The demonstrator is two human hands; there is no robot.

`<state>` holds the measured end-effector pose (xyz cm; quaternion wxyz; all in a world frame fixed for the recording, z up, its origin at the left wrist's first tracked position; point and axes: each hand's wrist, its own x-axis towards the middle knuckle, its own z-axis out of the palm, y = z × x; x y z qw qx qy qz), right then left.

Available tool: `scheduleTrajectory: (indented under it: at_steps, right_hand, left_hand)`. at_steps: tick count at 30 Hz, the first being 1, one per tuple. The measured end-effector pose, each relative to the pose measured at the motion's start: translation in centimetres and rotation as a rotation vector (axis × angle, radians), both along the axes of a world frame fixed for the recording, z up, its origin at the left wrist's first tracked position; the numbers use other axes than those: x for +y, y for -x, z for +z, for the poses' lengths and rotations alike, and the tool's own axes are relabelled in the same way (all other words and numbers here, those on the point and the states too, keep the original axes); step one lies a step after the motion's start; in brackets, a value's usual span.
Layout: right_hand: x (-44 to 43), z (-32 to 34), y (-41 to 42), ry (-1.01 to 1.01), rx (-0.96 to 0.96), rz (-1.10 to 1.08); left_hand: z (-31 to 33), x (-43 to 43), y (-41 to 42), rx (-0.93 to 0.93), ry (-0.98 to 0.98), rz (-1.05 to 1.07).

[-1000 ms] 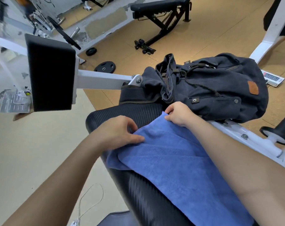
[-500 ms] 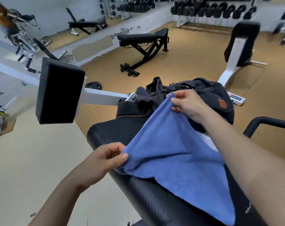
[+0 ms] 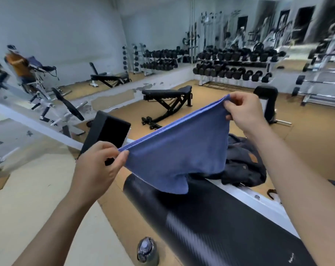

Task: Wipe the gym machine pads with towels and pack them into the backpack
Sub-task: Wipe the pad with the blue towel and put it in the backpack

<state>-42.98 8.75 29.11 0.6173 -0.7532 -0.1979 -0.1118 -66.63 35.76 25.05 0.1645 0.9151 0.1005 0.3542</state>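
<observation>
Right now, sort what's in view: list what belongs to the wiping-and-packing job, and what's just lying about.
Job:
- blue towel, pinched by left hand and right hand
- black machine pad
- dark backpack

Lying about:
- bottle on the floor
- black bench
- dumbbell racks

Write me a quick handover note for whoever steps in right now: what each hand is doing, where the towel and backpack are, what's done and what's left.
Left hand: pinching the lower corner of the blue towel.
Right hand: pinching the upper corner, held higher.
The towel is stretched between both hands in the air, its bottom edge drooping onto the black machine pad.
The backpack lies on the machine just beyond the pad, partly hidden behind the towel.
Done: the towel is lifted off the pad. Whether the wiping is finished cannot be told.
Left: fold the towel and pack it into the backpack.
</observation>
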Motion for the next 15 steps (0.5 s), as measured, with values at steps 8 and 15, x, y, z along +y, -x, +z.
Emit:
scheduleTrajectory:
  at_steps: [8,15]
  right_hand:
    - [-1.8,4.6,4.9,-0.175,0.042,0.161]
    - [-3.5,5.5,2.1,0.185,0.02,0.062]
  left_hand:
    - [5.3,0.1,1.9,-0.341,0.91,-0.292]
    - [4.8,-2.6,0.3,-0.233,1.117,-0.332]
